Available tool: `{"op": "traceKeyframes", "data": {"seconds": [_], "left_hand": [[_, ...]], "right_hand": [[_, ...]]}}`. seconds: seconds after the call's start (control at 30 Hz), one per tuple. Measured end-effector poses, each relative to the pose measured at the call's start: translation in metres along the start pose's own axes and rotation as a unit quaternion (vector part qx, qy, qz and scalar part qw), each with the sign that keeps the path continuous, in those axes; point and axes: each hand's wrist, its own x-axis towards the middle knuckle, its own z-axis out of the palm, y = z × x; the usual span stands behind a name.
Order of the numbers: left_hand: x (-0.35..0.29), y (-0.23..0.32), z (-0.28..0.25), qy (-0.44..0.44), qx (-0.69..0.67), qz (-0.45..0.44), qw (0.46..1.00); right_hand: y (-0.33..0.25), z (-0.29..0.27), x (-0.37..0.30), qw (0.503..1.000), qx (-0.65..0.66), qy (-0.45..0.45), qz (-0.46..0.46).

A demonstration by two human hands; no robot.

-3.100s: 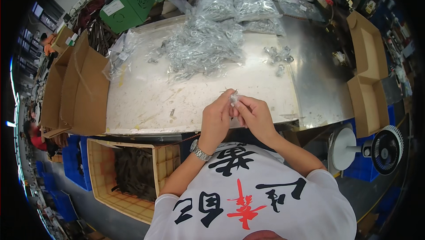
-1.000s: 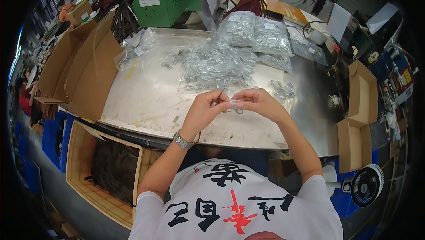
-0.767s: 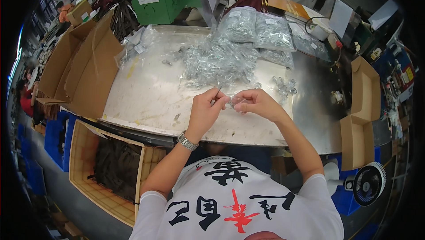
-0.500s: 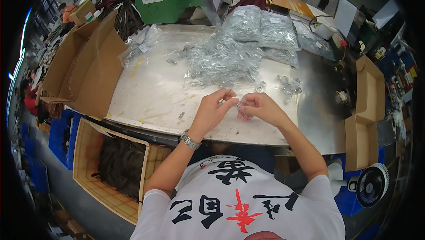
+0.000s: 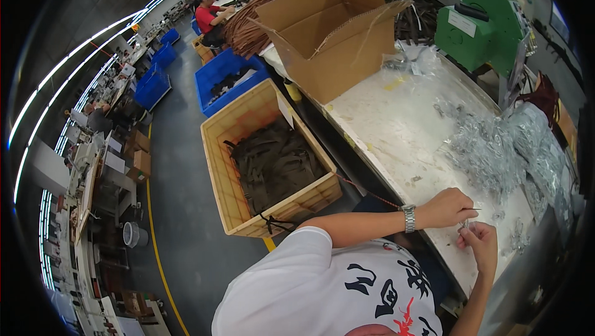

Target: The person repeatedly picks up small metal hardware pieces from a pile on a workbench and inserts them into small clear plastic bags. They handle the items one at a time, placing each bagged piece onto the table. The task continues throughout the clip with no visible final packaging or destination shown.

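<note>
Over the near edge of the worktable, my left hand (image 5: pixel 447 208) and my right hand (image 5: pixel 480 241) are close together, both with fingers pinched. At my right fingertips is a small shiny metal piece (image 5: pixel 463 225), partly covered by the fingers. A thin dark sliver sticks out from my left fingertips; what it belongs to is unclear. Beyond my hands lies a spread heap of clear plastic bags (image 5: pixel 486 150) with small metal hooks. Several loose metal hooks (image 5: pixel 518 237) rest on the table just right of my right hand.
A large open cardboard box (image 5: pixel 353 57) stands on the table's left part, with a green machine (image 5: pixel 474 32) behind. Left of the table, a yellow crate (image 5: pixel 230 203) holds dark straps; a blue crate (image 5: pixel 207 88) stands beyond it. A person in red (image 5: pixel 207 17) sits farther off.
My view has swung left, so the table and both hands appear farther right and the aisle shows. My hands stay close together, and a thin dark sliver now shows at the left fingertips.
</note>
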Motion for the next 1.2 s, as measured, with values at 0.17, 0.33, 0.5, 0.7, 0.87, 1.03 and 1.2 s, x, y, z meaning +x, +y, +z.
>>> {"op": "traceKeyframes", "data": {"seconds": [0.17, 0.33, 0.5, 0.7, 0.87, 1.03, 1.2], "left_hand": [[0.003, 0.005, -0.015, -0.071, -0.232, -0.129, 0.961], [0.003, 0.005, -0.025, -0.11, -0.235, -0.093, 0.961], [-0.007, 0.006, 0.005, -0.01, 0.117, 0.115, 0.986], [0.006, 0.01, 0.026, 0.032, -0.083, 0.088, 0.992], [0.01, 0.007, -0.002, 0.021, -0.245, -0.105, 0.964], [0.009, 0.035, 0.014, -0.062, -0.361, -0.192, 0.911], [0.004, 0.024, 0.02, -0.076, -0.397, -0.222, 0.887]], "right_hand": [[-0.003, 0.002, -0.003, 0.996, 0.084, 0.005, 0.009], [0.01, -0.006, -0.007, 0.994, 0.109, -0.018, 0.02], [0.002, 0.001, -0.008, 0.991, 0.122, -0.048, 0.006], [0.018, -0.011, -0.023, 0.995, 0.096, 0.006, 0.017], [0.012, -0.014, -0.003, 0.944, 0.309, 0.087, -0.079], [0.011, 0.013, 0.008, 0.88, 0.445, 0.13, -0.106], [0.024, 0.022, 0.013, 0.9, 0.415, 0.105, -0.076]]}}
